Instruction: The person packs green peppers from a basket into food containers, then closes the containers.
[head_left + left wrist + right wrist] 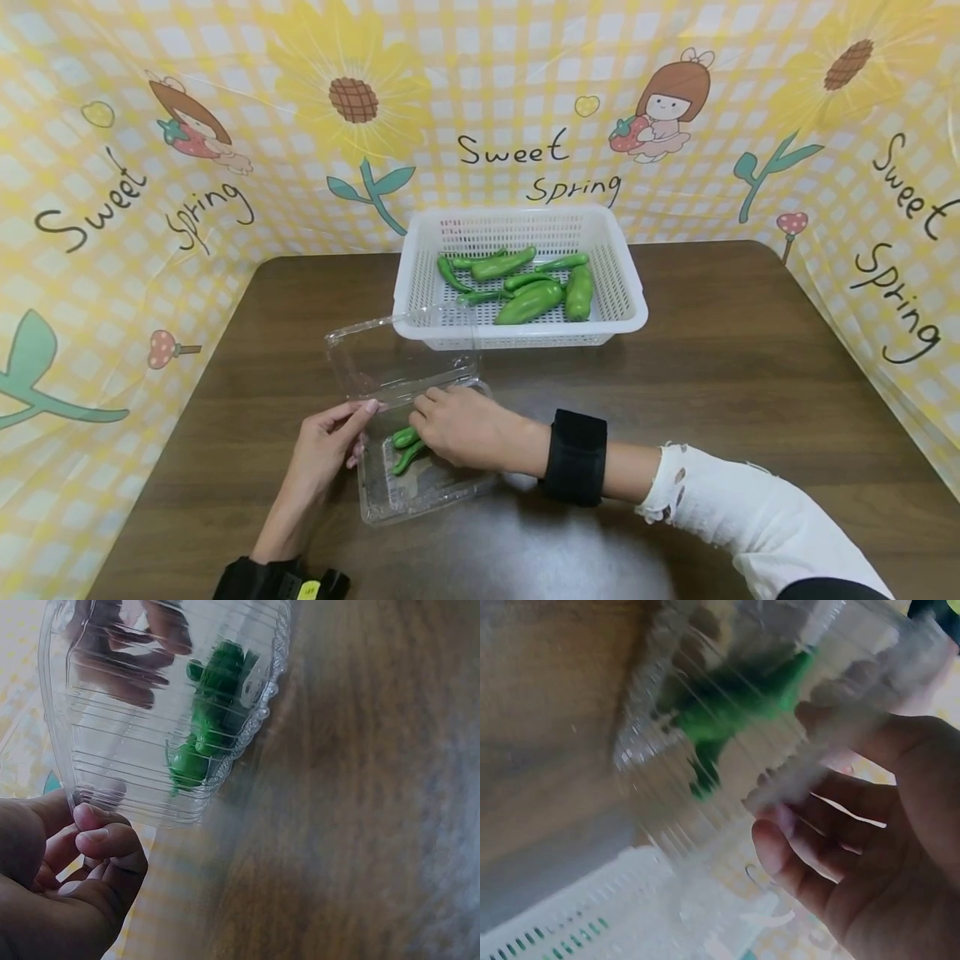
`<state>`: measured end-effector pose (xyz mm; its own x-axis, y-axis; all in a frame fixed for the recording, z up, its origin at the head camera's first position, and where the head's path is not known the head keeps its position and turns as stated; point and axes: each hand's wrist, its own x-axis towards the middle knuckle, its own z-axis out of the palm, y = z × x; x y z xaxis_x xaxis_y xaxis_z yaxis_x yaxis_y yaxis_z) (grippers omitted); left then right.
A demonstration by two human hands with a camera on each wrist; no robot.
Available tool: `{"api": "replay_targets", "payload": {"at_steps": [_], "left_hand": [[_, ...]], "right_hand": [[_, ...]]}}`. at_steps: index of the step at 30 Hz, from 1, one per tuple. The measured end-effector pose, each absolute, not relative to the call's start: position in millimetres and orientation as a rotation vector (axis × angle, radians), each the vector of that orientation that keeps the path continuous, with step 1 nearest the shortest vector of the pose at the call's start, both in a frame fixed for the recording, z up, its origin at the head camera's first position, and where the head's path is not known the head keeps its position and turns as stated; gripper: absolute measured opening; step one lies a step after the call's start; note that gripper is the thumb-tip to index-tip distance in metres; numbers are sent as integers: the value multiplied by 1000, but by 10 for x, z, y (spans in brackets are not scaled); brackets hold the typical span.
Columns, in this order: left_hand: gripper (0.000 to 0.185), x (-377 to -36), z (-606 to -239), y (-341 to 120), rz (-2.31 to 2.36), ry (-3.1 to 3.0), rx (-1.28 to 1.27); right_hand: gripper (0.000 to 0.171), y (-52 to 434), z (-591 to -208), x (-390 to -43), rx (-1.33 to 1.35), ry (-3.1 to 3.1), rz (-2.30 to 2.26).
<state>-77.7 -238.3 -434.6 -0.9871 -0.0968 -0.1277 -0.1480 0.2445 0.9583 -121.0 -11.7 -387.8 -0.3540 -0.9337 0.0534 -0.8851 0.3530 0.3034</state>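
A clear plastic clamshell box (390,508) lies with its lid (405,354) raised toward the back. Several green peppers (407,457) are inside, partly covered by my right hand. My left hand (318,450) pinches the box's left rim between thumb and fingers; the left wrist view shows this hand (90,862) at a corner of the ribbed plastic. My right hand (465,429) reaches across the box from the right. In the right wrist view, the thumb and fingers of this hand (870,817) close about the clear rim, with green peppers (735,705) visible through the plastic.
A white slotted basket (521,337) holding more green peppers (528,302) stands behind the box, against the patterned cloth (510,75). The raised lid overlaps the basket's front left corner in view. Everything stands on a brown wooden table (712,375).
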Motion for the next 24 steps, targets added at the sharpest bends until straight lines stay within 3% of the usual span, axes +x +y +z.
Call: {"api": "replay_targets", "payload": {"at_steps": [13, 24], "left_hand": [[41, -778, -4367, -2385, 1857, 2455, -246], [39, -777, -4371, -2402, 1835, 2488, -225]], "right_hand": [[22, 136, -3247, -1396, 1700, -2446, -107], [18, 404, -2833, -1623, 1568, -2475, 123]]}}
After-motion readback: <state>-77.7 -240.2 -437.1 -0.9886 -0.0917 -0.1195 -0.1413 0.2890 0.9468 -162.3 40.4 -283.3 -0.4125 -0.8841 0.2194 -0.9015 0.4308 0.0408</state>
